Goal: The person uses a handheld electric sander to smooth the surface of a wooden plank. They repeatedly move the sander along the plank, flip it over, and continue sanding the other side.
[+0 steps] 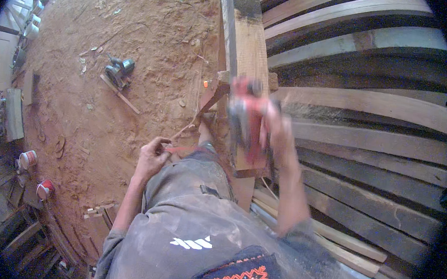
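Your right hand (279, 129) has its grip closed around a red power tool (256, 134), caught in motion blur over the near part of a pale timber beam (252, 44); the blur hides the tool's exact kind, and whether its base touches the wood cannot be told. Your left hand (151, 158) is held out to the left, apart from the beam, fingers curled beside a thin red strip (181, 149); whether that grip pinches anything, you cannot tell from here. The beam runs away from you to the far edge of view, darkened toward its far end, with a wooden support (215, 97) beneath it. By the look of it, the step in hand is a one-handed pass of the tool along the beam's upper face, and the next move calls for a steady, level stroke, your left hand well away from the working side. Farther out, long boards (370, 105) lie in rows to the right; to the left, a dark green power tool (119, 71) sits on the reddish dirt floor (156, 32) beside a narrow wooden strip (123, 97), while a red bucket (44, 190) stands near, toward the left edge
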Available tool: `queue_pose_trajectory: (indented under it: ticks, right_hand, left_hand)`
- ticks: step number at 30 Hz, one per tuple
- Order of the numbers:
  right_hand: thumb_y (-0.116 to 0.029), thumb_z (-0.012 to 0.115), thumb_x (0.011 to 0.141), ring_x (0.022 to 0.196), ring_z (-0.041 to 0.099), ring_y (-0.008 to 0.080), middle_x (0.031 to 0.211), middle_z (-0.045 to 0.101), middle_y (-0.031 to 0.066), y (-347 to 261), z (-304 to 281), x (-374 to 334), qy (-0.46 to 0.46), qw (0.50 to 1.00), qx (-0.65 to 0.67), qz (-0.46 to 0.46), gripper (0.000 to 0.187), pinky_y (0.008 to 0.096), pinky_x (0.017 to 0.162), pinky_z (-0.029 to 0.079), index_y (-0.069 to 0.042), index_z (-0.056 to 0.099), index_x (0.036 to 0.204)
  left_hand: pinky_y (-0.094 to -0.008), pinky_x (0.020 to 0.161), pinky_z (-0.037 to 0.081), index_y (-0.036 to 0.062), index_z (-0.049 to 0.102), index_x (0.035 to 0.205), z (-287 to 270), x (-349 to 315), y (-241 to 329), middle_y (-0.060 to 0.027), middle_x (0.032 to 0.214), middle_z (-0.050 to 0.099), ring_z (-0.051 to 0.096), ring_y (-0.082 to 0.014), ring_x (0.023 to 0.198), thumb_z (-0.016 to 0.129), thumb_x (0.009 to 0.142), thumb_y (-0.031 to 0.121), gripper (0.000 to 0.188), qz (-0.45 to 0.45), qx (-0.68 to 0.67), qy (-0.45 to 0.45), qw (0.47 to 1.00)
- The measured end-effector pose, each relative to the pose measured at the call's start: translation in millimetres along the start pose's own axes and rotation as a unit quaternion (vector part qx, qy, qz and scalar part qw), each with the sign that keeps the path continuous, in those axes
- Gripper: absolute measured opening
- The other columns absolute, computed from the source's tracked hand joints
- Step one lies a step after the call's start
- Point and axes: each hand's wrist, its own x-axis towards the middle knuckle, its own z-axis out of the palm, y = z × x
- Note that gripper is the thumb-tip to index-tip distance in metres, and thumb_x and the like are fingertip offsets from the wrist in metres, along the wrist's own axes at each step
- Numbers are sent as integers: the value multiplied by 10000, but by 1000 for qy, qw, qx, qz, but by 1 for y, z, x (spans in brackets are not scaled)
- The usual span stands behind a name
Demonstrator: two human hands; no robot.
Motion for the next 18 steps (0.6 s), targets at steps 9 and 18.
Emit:
queue_pose_trajectory:
  ticks: [9, 18]
  right_hand:
    - [-635, 426, 1015, 473, 505, 125, 608, 526, -8, -1, -24, 145, 20, 995, 97, 32, 629, 312, 470, 437, -97, 742, 933]
    - [-495, 502, 1026, 426, 491, 102, 528, 525, -12, 29, -6, -213, 108, 937, 83, 321, 489, 297, 417, 388, -119, 604, 731]
  left_hand:
    - [-294, 629, 497, 20, 694, 1101, -23, -2, -23, -26, 719, 633, 579, -91, 668, 783, 870, 130, 271, -15, 2, 75, 997]
    - [-377, 789, 558, 69, 686, 1215, 30, 31, 11, -144, 870, 700, 696, -238, 842, 835, 794, 211, 468, 34, 78, -263, 961]
